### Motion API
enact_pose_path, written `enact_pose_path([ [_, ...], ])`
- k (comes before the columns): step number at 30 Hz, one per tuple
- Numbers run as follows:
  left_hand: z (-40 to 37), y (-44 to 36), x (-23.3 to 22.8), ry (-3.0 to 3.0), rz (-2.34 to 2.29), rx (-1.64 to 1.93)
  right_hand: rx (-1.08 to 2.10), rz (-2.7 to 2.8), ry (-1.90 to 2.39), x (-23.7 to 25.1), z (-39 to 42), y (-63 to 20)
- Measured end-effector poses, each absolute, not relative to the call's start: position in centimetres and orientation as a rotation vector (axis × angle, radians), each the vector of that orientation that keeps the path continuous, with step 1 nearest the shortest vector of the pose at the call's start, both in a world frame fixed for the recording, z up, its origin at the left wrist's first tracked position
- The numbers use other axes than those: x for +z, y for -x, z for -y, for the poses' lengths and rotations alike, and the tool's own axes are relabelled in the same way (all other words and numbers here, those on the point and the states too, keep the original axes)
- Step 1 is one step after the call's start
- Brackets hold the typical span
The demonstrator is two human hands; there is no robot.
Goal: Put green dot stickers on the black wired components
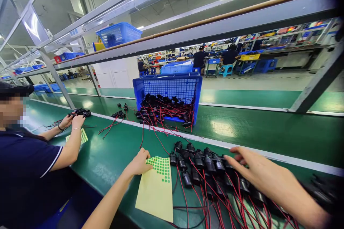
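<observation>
The green bench (113, 157) runs before me, and I place everything by the yellow sticker sheet (157, 189) lying on it. Beyond the sheet a blue crate (168, 91) lies tipped, spilling black parts and red wires. Just right of the sheet sits a cluster of black parts (204, 166) with red leads. My right hand (258, 171) reaches over them, fingers spread. My left hand (139, 162) rests fingertips together on the sheet's green dots (161, 167). Far left, a co-worker's hands (72, 121) handle similar parts.
</observation>
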State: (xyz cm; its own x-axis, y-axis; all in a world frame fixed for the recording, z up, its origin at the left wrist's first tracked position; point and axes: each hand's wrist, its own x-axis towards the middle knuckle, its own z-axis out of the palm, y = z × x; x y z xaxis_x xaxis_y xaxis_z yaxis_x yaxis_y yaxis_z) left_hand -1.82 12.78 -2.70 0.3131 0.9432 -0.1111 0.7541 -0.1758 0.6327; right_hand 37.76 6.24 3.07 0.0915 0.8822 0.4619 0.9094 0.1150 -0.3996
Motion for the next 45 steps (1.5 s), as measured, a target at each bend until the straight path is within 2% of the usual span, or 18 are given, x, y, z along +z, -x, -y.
enact_pose_path([
  [7, -7.7, -1.1, 2.3, -1.596, -1.073, 0.674, 0.351, 2.042, 1.303, 3.6, -5.7, -26.4],
  [13, -4.2, -3.2, 6.0, -1.271, -0.838, 0.833, 0.574, 2.070, 1.101, 5.0, -5.0, -24.4],
  [16, -3.8, -3.5, 5.9, -1.087, -0.807, 0.890, 0.501, 2.024, 1.081, 5.1, -5.0, -25.3],
  [24, -3.0, -5.2, 5.2, -1.001, -0.833, 1.026, 0.021, 1.965, 0.935, 4.5, -3.7, -24.5],
  [31, -2.4, -6.2, 5.2, -0.973, -0.779, 1.097, -0.146, 2.039, 0.847, 5.2, -2.4, -23.3],
  [40, -2.3, -6.0, 4.7, -1.206, -1.018, 1.129, -0.315, 2.066, 0.820, 5.1, -2.4, -23.0],
  [45, -2.5, -5.4, 2.7, -1.234, -1.089, 1.084, -0.358, 2.072, 0.755, 4.2, -2.8, -21.7],
])
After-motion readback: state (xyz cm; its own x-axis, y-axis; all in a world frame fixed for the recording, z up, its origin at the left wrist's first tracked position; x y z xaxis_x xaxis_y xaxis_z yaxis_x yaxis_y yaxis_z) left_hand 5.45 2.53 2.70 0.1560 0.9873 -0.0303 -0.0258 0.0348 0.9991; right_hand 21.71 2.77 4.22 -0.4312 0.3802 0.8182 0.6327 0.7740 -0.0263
